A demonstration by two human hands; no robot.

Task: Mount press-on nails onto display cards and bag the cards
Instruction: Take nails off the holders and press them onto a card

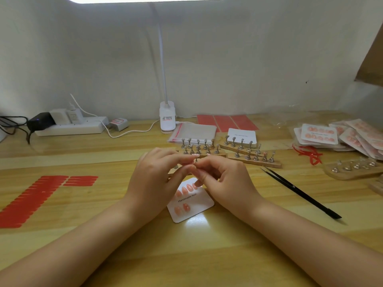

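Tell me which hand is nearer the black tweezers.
Right. The right hand is just left of the black tweezers, with bare table between; the left hand lies farther left, beyond the right hand.

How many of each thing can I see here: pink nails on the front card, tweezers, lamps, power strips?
Pink nails showing on the front card: 6 (the fingers may hide more)
Black tweezers: 1
Clip-on desk lamp: 1
White power strip: 1
Total: 9
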